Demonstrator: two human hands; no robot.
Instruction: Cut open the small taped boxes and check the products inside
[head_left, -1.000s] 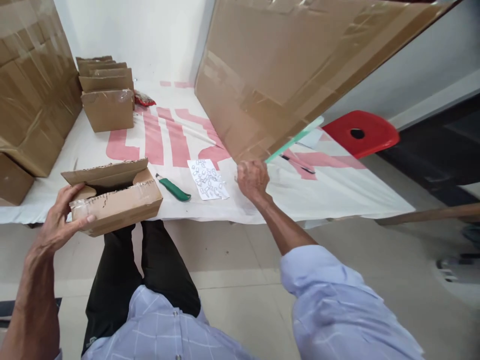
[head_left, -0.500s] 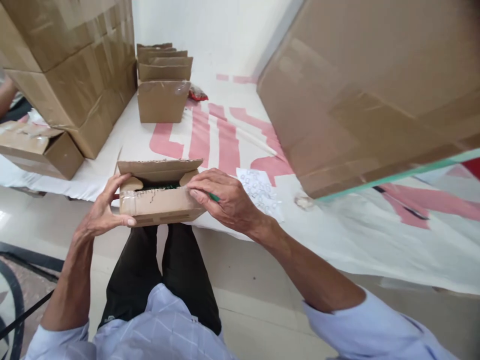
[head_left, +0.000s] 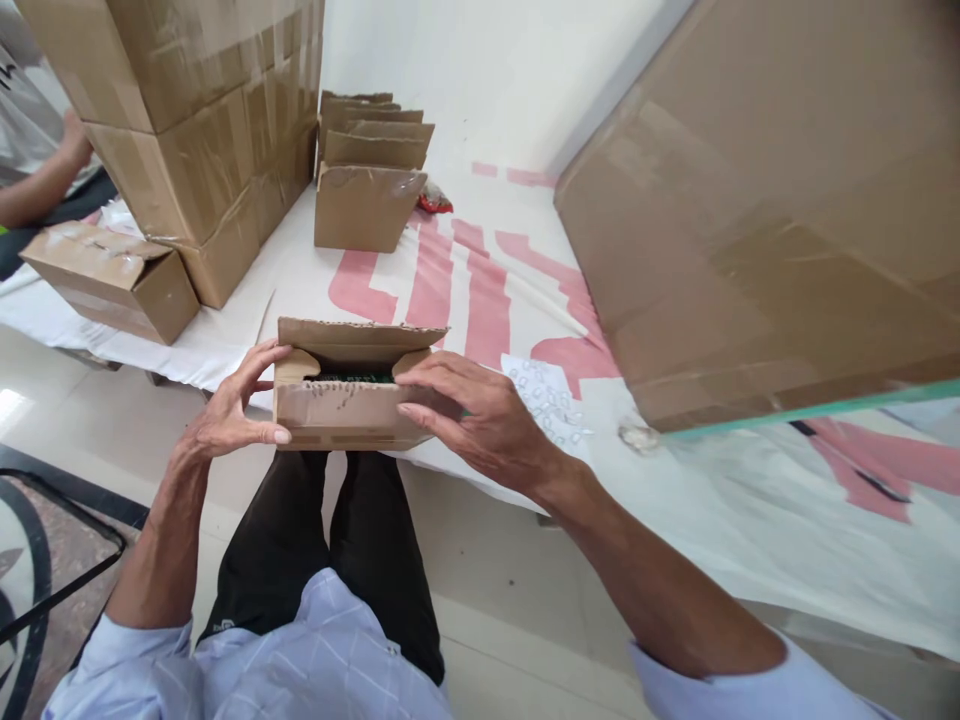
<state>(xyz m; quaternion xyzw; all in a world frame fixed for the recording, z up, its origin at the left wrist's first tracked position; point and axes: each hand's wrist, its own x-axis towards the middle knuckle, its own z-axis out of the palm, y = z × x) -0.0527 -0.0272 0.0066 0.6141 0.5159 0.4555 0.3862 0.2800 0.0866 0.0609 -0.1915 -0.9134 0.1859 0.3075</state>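
Note:
A small cardboard box (head_left: 352,412) with its lid flap raised sits at the table's front edge, between my two hands. Dark green contents (head_left: 352,378) show in part through the gap beneath the flap. My left hand (head_left: 232,405) grips the box's left end, thumb at the front and fingers behind. My right hand (head_left: 480,415) holds the right end, its fingers over the top edge and its thumb against the front. Something green peeks out beside the right fingers; I cannot make out what it is.
Large taped cartons (head_left: 210,130) are stacked at the left, with a smaller box (head_left: 112,275) before them. Several open-flapped boxes (head_left: 367,205) stand behind. A big carton (head_left: 765,220) fills the right. A sheet of small stickers (head_left: 547,400) lies on the cloth. Another person's arm (head_left: 49,180) shows far left.
The view has shifted, so the scene sits further right in the picture. My right thumb has come down from the box's top edge to its front face. Both hands remain on the box.

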